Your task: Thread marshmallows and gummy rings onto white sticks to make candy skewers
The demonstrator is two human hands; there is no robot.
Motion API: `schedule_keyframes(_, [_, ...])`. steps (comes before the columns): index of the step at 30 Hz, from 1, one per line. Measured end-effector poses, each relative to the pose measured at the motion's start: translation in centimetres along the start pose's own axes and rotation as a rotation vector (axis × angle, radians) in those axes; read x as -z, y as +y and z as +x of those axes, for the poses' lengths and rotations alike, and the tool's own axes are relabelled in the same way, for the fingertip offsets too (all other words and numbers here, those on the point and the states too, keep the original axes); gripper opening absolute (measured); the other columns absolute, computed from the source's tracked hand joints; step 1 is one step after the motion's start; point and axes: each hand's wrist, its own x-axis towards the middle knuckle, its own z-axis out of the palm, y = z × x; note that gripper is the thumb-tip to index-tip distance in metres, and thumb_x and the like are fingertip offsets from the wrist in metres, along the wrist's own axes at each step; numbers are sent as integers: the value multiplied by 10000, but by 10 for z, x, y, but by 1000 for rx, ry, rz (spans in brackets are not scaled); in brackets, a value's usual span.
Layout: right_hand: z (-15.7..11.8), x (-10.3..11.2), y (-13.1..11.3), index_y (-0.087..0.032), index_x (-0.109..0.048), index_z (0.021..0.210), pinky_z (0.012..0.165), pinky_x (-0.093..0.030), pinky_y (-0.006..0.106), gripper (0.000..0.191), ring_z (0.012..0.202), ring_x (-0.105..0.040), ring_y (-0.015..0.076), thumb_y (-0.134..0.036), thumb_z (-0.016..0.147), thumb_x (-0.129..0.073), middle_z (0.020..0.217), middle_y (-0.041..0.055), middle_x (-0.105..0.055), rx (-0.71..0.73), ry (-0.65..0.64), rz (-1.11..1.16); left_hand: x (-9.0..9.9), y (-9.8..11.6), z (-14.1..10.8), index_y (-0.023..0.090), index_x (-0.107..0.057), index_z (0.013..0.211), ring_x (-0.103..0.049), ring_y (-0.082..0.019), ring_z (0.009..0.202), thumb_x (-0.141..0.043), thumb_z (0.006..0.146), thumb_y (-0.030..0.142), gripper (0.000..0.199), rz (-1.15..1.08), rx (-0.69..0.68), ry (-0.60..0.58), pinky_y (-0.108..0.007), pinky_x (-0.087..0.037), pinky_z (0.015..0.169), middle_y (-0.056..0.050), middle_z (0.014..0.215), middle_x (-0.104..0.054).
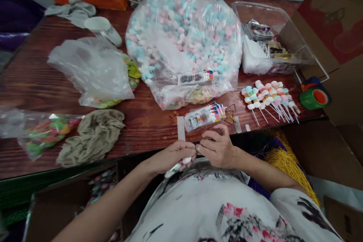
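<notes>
Just off the table's front edge, my left hand is closed around a candy skewer in clear wrapping, its pale pieces pointing down and left. My right hand meets it fingertip to fingertip; its thumb and index finger pinch at the skewer's near end, where the detail is too small to make out, and its other fingers are curled loosely. Beyond the hands lie printed clear sleeves with gold wire ties beside them. Candy skewers on white sticks are piled to the right.
A large bag of pastel candies fills the table's middle. Right of it are a clear plastic bin and green tape. Leftward lie a rumpled cloth, gummy candy bags, a tipped cup and an orange box.
</notes>
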Motion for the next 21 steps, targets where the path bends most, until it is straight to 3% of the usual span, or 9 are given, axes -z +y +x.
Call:
schedule_keyframes(1, [-3, -1, 0, -205, -648, 902, 969, -223, 467, 176, 992, -536, 186, -135, 924, -489, 786, -5, -650, 11, -7, 18, -1, 2, 0, 161, -536, 701, -361, -75, 434, -493, 843, 480, 352, -23, 36, -64, -204, -294, 434, 25, 565, -486])
schedule_keyframes(3, [-8, -4, 0, -183, -620, 788, 918, -247, 447, 162, 899, -535, 177, -129, 886, -503, 691, -13, -597, -35, -50, 66, -6, 5, 1, 149, -585, 753, -395, -85, 471, -492, 863, 480, 362, 71, 2, -76, -204, -325, 459, 14, 593, -508])
schedule_keyframes(8, [-17, -3, 0, -184, -630, 774, 776, -270, 369, 150, 837, -527, 165, -189, 907, -561, 699, -8, -638, -341, -141, 260, -23, -2, 2, 152, -645, 791, -481, -130, 657, -414, 942, 303, 315, 766, -431, 289, -239, -406, 641, -35, 727, -567])
schedule_keyframes(10, [-24, 6, 11, -196, -650, 804, 796, -278, 369, 145, 893, -536, 171, -207, 927, -574, 756, -1, -667, -433, -119, 247, -24, -7, 2, 153, -634, 760, -472, -130, 655, -392, 948, 251, 322, 882, -511, 374, -245, -392, 642, -34, 719, -558])
schedule_keyframes(14, [-45, 28, 54, -242, -707, 869, 857, -268, 416, 43, 1055, -480, 243, -246, 875, -664, 957, 35, -682, -582, -37, -69, -17, -10, 4, 154, -630, 715, -476, -112, 614, -453, 947, 290, 322, 627, -496, 484, -225, -388, 603, -13, 655, -543])
schedule_keyframes(18, [-59, 33, 85, -247, -715, 803, 827, -265, 420, 50, 1026, -463, 253, -231, 844, -690, 964, 36, -667, -540, -139, -208, -24, -5, 13, 145, -662, 741, -458, -95, 552, -575, 881, 400, 303, 127, -362, 503, -213, -413, 543, 4, 628, -537])
schedule_keyframes(21, [-60, 27, 90, -212, -687, 804, 827, -273, 419, 84, 1012, -462, 245, -196, 869, -637, 965, 45, -663, -492, -188, -231, -36, 0, 20, 138, -695, 748, -487, -96, 590, -650, 814, 440, 312, -70, -288, 511, -215, -449, 561, -16, 696, -592])
